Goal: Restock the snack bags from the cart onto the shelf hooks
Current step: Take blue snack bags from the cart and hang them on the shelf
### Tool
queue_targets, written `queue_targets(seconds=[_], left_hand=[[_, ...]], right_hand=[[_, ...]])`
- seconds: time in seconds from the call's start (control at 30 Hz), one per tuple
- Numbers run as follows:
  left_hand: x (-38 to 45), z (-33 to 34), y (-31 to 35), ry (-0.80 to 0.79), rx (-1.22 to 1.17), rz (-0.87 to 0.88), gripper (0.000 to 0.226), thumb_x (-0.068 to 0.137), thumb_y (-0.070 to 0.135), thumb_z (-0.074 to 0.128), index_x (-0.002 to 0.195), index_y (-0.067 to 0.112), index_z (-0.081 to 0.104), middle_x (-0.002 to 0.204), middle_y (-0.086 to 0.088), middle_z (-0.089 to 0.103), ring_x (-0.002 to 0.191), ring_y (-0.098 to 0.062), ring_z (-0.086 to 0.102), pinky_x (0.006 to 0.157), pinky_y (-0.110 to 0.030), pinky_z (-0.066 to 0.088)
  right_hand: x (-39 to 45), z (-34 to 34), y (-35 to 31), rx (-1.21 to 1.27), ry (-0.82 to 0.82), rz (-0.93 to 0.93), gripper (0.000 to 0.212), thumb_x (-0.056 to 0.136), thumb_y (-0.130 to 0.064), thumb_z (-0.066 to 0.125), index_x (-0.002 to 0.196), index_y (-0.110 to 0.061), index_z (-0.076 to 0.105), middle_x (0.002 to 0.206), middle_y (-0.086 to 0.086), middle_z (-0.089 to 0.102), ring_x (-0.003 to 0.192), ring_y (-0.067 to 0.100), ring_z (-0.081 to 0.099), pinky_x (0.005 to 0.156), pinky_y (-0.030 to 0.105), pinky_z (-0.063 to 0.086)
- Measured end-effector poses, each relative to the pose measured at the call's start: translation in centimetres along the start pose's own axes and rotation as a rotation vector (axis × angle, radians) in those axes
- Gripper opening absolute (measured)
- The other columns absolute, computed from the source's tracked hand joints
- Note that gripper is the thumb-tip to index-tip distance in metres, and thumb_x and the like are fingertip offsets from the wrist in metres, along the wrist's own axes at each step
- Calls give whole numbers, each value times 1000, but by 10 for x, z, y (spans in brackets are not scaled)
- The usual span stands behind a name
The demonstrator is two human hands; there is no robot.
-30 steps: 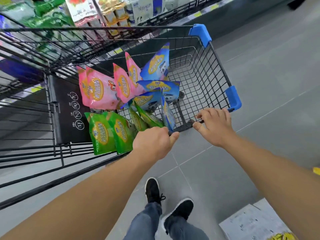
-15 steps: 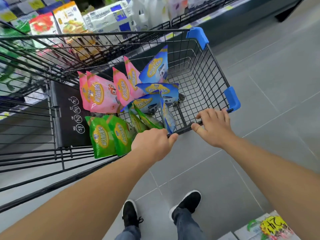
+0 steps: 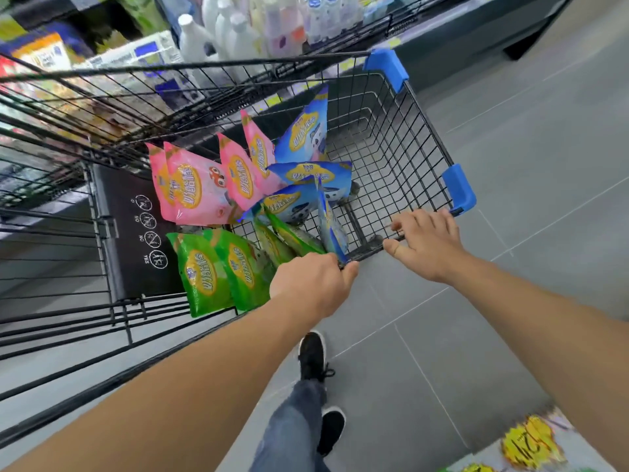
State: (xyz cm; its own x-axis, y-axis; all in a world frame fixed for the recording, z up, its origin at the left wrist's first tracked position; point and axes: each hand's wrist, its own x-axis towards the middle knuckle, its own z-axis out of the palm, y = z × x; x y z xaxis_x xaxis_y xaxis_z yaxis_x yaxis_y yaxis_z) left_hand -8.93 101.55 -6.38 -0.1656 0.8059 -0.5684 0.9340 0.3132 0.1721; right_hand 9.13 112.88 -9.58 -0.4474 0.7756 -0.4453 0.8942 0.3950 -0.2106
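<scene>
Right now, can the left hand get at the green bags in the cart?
Probably yes: the left hand grips the cart rim right beside the green bags, which lie uncovered, though it must let go first.

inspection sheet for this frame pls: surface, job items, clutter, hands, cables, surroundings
Surface: grey tiled floor; black wire cart with blue corner guards.
Job's things: pink snack bags, blue snack bags and green snack bags loose in the cart basket; none on hooks.
Clutter: printed sheet with yellow marking on the floor, lower right.
Hands: left hand grips the cart's near rim; right hand rests on the same rim, fingers over the wire.
Cables: nothing seen.
Surroundings: shelf of white bottles and boxed goods beyond the cart; person's black shoes below.
</scene>
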Motion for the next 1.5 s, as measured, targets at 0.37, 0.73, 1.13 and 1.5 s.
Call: queue_targets(seconds=[0.37, 0.73, 1.13, 1.5], left_hand=[[88, -22, 130, 17, -67, 83, 52, 97, 61, 20, 90, 19, 50, 96, -8, 62, 89, -35, 60, 69, -40, 39], [155, -44, 234, 25, -53, 64, 55, 96, 63, 19, 90, 19, 51, 93, -6, 61, 91, -34, 58, 69, -40, 39], [241, -82, 344, 119, 17, -72, 60, 94, 68, 19, 80, 21, 54, 75, -1, 49, 73, -31, 51, 66, -37, 40], [316, -113, 445, 115, 3, -111, 66, 94, 69, 19, 78, 18, 58, 69, -1, 49, 68, -30, 51, 63, -37, 41]], right_hand=[[50, -64, 136, 0, -21, 61, 40, 93, -55, 43, 122, -28, 49, 128, -2, 47, 134, 24, 31, 120, 44, -2], [92, -107, 247, 15, -18, 21, 58, 84, -69, 30, 121, -31, 51, 128, -1, 47, 132, 24, 32, 119, 47, 1], [175, -166, 361, 5, 32, -76, 44, 93, -59, 43, 121, -26, 51, 134, 6, 46, 135, 30, 30, 119, 49, -2], [233, -222, 467, -17, 22, -112, 43, 92, -60, 41, 120, -29, 51, 133, 2, 47, 138, 27, 29, 121, 47, -2]])
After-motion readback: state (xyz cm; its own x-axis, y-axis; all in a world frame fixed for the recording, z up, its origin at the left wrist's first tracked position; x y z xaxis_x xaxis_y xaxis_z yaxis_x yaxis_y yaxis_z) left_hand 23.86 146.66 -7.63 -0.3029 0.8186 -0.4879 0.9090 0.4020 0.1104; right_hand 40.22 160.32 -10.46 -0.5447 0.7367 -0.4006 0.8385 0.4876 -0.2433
